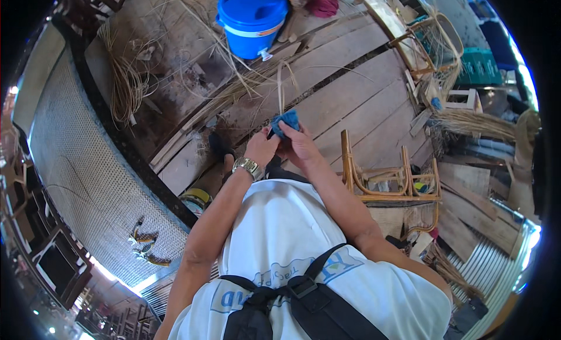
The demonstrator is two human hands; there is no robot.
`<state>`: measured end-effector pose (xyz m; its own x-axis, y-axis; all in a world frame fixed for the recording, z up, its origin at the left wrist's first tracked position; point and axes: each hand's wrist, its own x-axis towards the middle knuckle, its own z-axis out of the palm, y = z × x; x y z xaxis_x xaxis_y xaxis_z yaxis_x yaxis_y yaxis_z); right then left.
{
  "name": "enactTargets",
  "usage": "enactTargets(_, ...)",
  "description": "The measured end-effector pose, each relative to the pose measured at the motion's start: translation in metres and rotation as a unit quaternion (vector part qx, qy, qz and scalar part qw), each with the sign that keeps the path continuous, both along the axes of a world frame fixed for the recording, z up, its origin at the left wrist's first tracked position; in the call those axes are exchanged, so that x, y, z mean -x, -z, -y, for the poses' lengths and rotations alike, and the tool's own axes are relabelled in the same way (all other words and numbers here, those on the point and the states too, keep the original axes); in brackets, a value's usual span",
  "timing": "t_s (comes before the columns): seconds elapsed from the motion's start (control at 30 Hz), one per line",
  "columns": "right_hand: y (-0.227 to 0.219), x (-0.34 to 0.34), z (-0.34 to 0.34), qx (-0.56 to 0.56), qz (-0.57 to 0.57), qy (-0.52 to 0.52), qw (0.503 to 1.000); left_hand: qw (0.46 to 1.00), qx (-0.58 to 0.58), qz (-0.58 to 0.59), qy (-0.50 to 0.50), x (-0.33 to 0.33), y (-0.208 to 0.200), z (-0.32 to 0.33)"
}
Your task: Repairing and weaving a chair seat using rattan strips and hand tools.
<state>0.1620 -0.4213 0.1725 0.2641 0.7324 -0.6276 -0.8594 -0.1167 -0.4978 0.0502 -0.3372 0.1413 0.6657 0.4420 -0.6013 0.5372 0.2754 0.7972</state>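
Note:
Both of my hands meet in front of my waist. My right hand (301,146) pinches a crumpled blue cloth (286,122), its thumb pressing on top. Pale cane strips (281,88) stick out beyond the cloth, away from me, over the wooden floor. My left hand (260,149), with a metal watch (248,166) at its wrist, is closed right beside the cloth. A small dark edge shows at its fingertips, but what it grips is hidden.
A blue water cooler (251,24) stands ahead on the planks. To my left is a long woven cane panel (99,176) in a dark frame, with a coil of cane (125,83) beyond it. On my right are a rattan chair frame (391,194) and a cane bundle (476,123).

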Motion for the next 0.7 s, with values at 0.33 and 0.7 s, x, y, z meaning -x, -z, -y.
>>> enactTargets(0.33, 0.056, -0.213, 0.026, -0.029, -0.05, 0.332, 0.942, 0.98, -0.09, 0.101, -0.144, 0.198, -0.022, -0.001)
enactTargets(0.7, 0.032, -0.19, 0.01, -0.11, -0.008, 0.208, 0.972, 0.777, -0.535, -0.285, -0.173, 0.327, -0.075, -0.079)
